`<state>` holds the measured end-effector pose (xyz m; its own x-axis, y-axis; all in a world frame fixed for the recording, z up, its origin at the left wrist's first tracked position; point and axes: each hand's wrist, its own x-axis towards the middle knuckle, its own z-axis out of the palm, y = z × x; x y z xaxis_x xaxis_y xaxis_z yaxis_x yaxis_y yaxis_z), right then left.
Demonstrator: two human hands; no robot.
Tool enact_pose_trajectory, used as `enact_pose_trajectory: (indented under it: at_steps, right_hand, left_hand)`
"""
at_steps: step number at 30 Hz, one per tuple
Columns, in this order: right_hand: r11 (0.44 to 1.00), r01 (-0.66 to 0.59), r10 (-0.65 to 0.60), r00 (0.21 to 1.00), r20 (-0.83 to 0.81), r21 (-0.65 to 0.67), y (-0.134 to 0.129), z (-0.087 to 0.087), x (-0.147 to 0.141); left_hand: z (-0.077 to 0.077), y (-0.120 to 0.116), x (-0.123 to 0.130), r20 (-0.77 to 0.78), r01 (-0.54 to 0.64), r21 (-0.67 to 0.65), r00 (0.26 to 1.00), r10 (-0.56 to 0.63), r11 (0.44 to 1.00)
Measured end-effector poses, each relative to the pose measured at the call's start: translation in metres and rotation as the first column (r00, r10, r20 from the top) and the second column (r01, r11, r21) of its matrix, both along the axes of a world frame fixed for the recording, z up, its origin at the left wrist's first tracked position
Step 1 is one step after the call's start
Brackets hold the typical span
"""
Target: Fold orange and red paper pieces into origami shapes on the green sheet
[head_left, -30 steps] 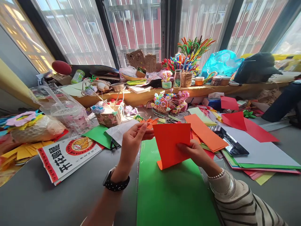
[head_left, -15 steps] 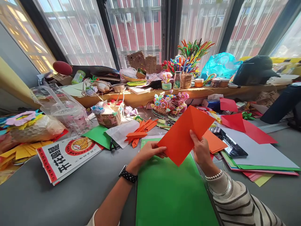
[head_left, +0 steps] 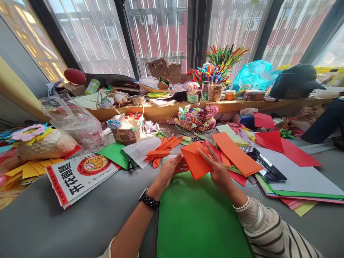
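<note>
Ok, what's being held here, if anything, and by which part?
The right hand holds an orange paper sheet by its right side; the left hand is at its left edge, but whether it grips is unclear.

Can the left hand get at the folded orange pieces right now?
Probably yes: the folded orange pieces lie just beyond the left hand, and nothing visible stands between.

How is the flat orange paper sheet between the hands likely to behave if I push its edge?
The orange paper sheet looks thin, so it will probably bend rather than stay rigid. Being paper, it's likely very light. Its flat face and sharp corners suggest it would slide, not roll.
</note>
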<state>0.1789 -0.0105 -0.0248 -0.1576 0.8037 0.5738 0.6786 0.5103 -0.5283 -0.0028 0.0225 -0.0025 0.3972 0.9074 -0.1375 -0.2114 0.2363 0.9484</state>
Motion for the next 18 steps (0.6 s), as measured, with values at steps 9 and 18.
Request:
enact_pose_trajectory:
  at_steps: [9, 18]
  right_hand:
    - [0.99, -0.12, 0.122, 0.992, 0.032, -0.071, 0.004, -0.0055, 0.0009]
    - [0.958, -0.253, 0.235, 0.962, -0.136, -0.136, 0.003, -0.0036, 0.0009]
  left_hand:
    - [-0.0042, -0.0002, 0.0015, -0.091, -0.03, 0.08, 0.995, 0.037, 0.996]
    - [-0.0071, 0.0036, 0.0, -0.101, -0.121, -0.009, 0.988, 0.119, 0.993]
